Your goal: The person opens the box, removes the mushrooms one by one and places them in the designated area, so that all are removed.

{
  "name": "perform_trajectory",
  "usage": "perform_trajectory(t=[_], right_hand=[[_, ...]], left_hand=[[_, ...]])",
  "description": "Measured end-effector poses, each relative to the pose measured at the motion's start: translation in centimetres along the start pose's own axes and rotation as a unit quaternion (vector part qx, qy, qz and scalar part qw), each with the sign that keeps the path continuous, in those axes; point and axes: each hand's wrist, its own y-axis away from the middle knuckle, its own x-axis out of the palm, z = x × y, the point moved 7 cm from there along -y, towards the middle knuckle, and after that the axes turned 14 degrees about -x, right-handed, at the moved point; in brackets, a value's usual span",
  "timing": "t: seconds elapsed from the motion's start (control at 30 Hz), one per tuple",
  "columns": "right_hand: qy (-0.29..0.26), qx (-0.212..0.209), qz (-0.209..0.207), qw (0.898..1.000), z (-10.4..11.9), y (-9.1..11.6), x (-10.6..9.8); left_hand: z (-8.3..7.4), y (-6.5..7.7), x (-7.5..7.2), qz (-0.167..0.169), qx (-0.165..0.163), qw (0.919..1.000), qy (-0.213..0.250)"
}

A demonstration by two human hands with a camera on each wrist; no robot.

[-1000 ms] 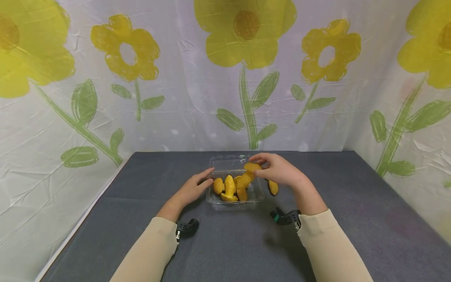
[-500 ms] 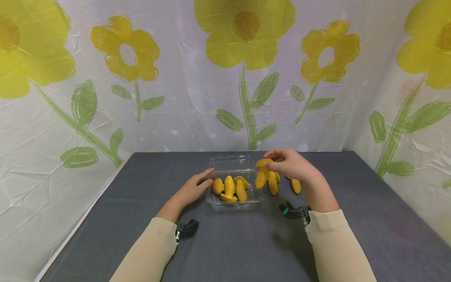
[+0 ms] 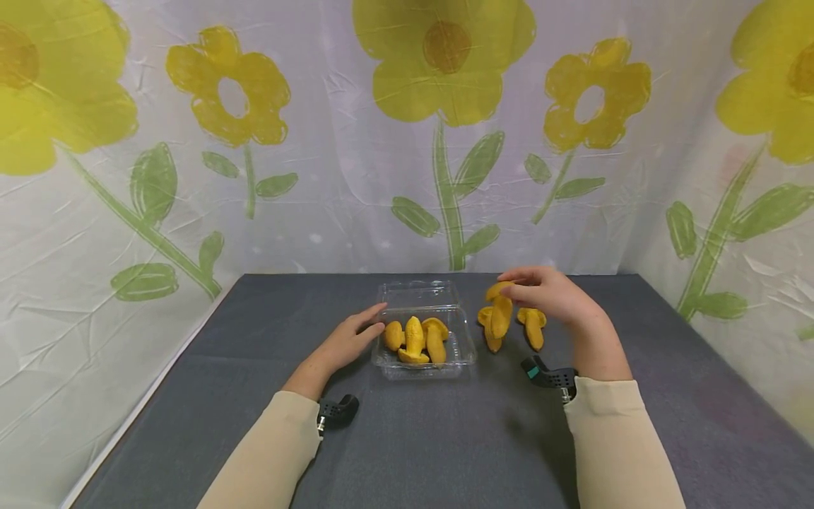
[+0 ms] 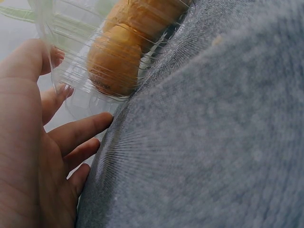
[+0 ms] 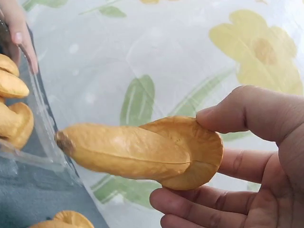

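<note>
My right hand point(image 3: 550, 293) pinches a yellow mushroom point(image 5: 137, 152) by its cap, with the stem hanging down in the head view. In that view it overlaps a second mushroom point(image 3: 488, 332) lying on the table. A third mushroom point(image 3: 533, 329) lies just right of it, below the hand. My left hand point(image 3: 346, 343) rests with spread, fairly straight fingers at the left side of a clear plastic clamshell box point(image 3: 467, 353). Inside the box lie three more mushrooms point(image 3: 414, 339) side by side. The left wrist view shows the left fingertips point(image 4: 107, 119) right at the box's wall.
The box's clear lid point(image 3: 417, 292) stands raised at its back. A dark grey cloth covers the table point(image 3: 420, 438). Behind the table hangs a white curtain point(image 3: 331, 177) printed with yellow flowers, which also runs along both sides.
My right hand has lifted the mushroom out of the box and carried it right, over the mushrooms on the table. My left hand has stayed at the box.
</note>
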Motion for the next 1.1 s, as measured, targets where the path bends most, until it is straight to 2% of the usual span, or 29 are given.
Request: perform_trajectory(t=[0.13, 0.37, 0.67, 1.1], right_hand=[[-0.008, 0.011, -0.009, 1.000, -0.7, 0.4, -0.7], [-0.057, 0.027, -0.048, 0.997, -1.3, 1.3, -1.9], [-0.049, 0.057, -0.072, 0.995, -2.5, 1.9, -3.0], [-0.060, 0.057, -0.084, 0.993, -3.5, 2.6, -4.0]], left_hand=[[0.0, 0.0, 0.1, 0.004, 0.003, 1.0000, 0.004], [-0.1, 0.0, 0.1, 0.009, 0.007, 0.9999, 0.006], [-0.1, 0.0, 0.0, 0.012, 0.009, 0.9999, 0.008], [0.0, 0.0, 0.1, 0.015, 0.009, 0.9997, 0.017]])
